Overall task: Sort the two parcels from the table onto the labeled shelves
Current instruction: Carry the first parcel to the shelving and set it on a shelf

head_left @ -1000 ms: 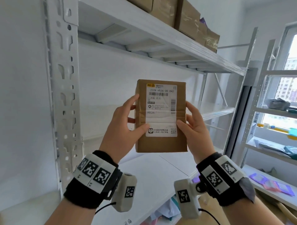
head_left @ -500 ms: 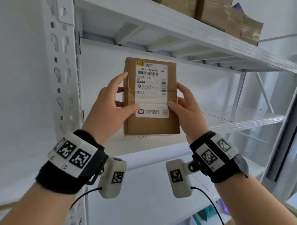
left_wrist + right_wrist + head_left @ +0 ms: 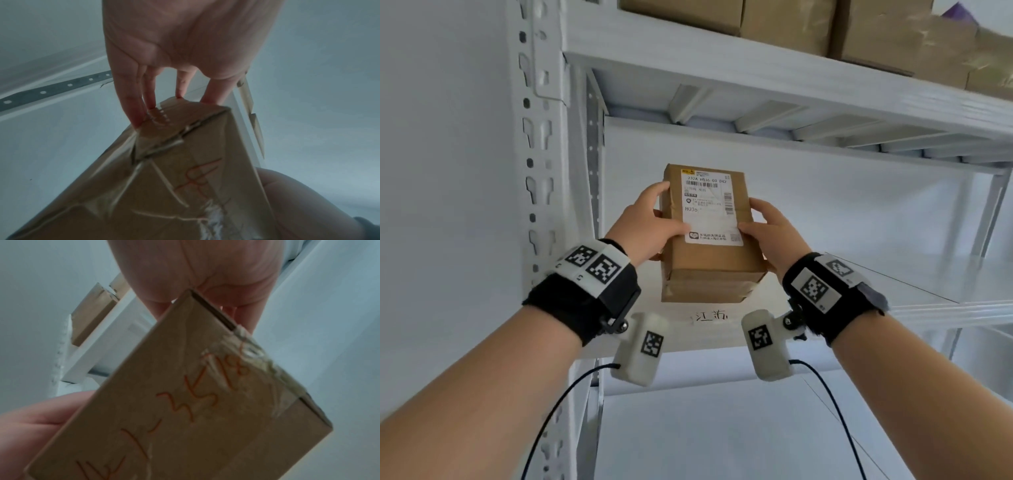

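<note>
The parcel [image 3: 709, 236] is seen by the head view from behind and slightly below, facing up at the shelf [image 3: 774, 73] above it. In the left wrist view the parcel [image 3: 185, 170] is looked at closely from beneath, along the palm. The same underside of the parcel [image 3: 195, 402] is shared by the right wrist view.

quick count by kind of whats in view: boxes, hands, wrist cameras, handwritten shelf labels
Boxes: 4, one held parcel and three on the top shelf, though more may lie beyond the frame
Hands: 2, left hand and right hand, both holding the parcel
Wrist cameras: 2
Handwritten shelf labels: 1
Total: 9
</note>
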